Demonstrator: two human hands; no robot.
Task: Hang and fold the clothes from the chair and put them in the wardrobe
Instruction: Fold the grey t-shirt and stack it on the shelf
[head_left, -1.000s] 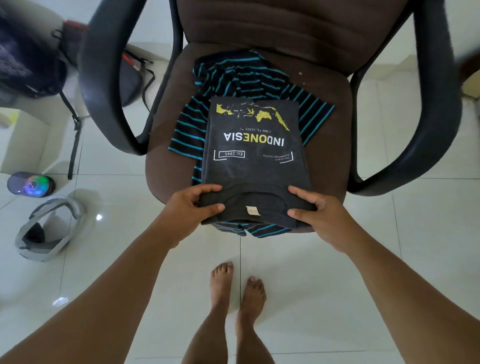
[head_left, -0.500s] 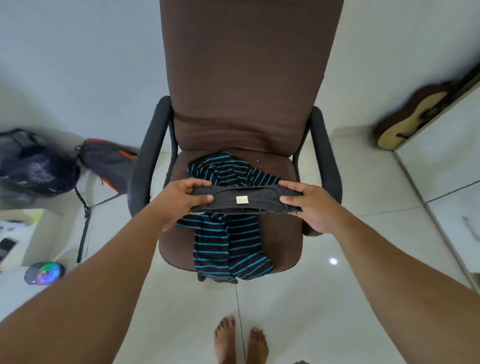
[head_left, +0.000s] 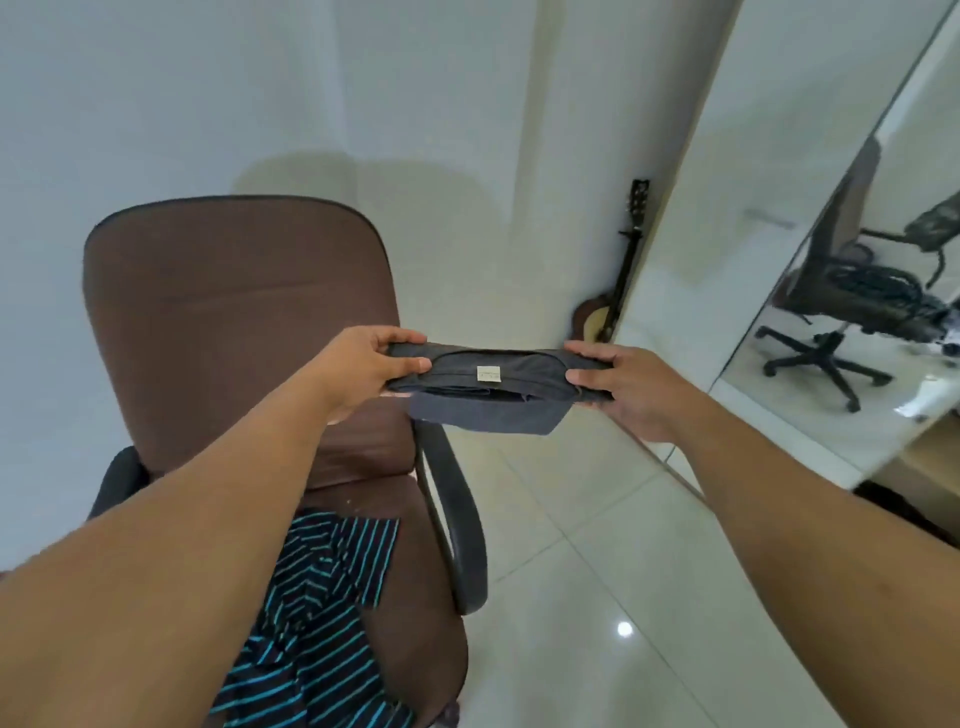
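One brown chair (head_left: 239, 322) stands at left; one striped shirt (head_left: 317, 613) (black with blue stripes) lies crumpled on its seat. The left hand (head_left: 363, 366) grips the left end of one folded dark T-shirt (head_left: 488, 395), fingers curled over its top. The T-shirt is held in the air, clear of the chair, its long axis horizontal from hand to hand, collar label facing the camera. The right hand (head_left: 623, 387) grips the right end likewise. One guitar (head_left: 610, 306) leans against the wall beyond, beside one mirrored panel (head_left: 810, 291).
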